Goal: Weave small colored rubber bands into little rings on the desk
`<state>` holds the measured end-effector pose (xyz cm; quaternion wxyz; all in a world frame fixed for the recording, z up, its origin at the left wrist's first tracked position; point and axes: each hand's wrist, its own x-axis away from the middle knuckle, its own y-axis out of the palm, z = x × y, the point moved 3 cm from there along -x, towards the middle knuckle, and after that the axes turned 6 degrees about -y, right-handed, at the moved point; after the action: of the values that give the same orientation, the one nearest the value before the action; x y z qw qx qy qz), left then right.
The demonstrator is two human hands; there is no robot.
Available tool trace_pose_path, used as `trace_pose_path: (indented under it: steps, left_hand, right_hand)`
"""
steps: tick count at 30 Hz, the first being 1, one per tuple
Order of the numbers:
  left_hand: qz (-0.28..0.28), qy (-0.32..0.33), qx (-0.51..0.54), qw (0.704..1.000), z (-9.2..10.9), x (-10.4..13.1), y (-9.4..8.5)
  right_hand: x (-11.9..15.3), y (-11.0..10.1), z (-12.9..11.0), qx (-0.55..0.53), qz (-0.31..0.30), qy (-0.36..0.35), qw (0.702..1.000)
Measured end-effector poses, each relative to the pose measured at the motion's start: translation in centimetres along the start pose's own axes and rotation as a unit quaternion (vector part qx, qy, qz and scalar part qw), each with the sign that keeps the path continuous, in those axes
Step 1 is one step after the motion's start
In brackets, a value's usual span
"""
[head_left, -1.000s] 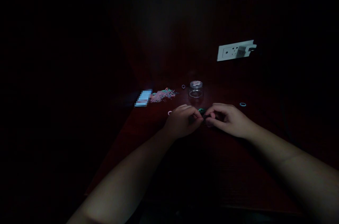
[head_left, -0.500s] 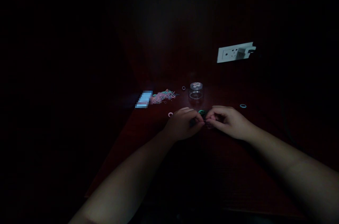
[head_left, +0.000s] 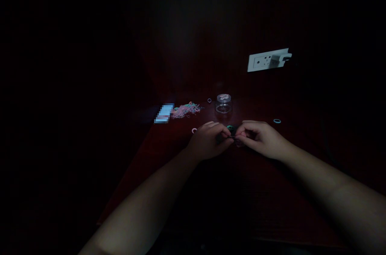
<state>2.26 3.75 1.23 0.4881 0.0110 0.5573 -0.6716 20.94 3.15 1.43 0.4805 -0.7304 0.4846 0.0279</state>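
Note:
My left hand (head_left: 208,141) and my right hand (head_left: 261,139) face each other above the dark red table, fingertips almost meeting. Between them runs a thin pale band (head_left: 233,137), pinched at either end by a thumb and forefinger; its finer detail is lost in the dim light. Just behind the fingertips lies a green ring-shaped band (head_left: 230,127). Something small and pinkish (head_left: 239,143) shows beneath my right fingertips, too dark to name. A pink ring (head_left: 194,130) lies beside my left knuckles, partly covered by them.
A clear lidded jar (head_left: 223,106) stands behind my hands. Left of it are a heap of coloured loop bands (head_left: 187,109) and a lit phone (head_left: 164,113). One small ring (head_left: 209,100) and a blue ring (head_left: 276,121) lie apart. A wall socket (head_left: 261,61) holds a plug.
My fingertips have drawn slightly apart, with my right hand shifting a little to the right. More of the thin band shows between them. The other things have stayed put.

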Motion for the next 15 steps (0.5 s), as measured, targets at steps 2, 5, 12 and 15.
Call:
trace_pose_path:
  steps: [2,5,12,15]
  left_hand:
    - [-0.005,0.008,0.005,1.000,0.02,-0.01,0.03]
    - [-0.015,0.013,0.010,1.000,0.03,-0.02,0.03]
    - [-0.003,0.007,0.000,1.000,0.10,-0.07,-0.21]
    - [0.007,0.007,0.001,1.000,0.14,-0.09,-0.20]
  right_hand:
    - [-0.03,-0.04,-0.12,0.002,0.003,0.000,1.000]
    - [-0.04,-0.10,-0.27,0.009,0.006,-0.006,1.000]
    - [0.04,0.05,-0.04,0.002,0.000,0.002,1.000]
    - [-0.01,0.10,-0.06,-0.001,0.000,0.002,1.000]
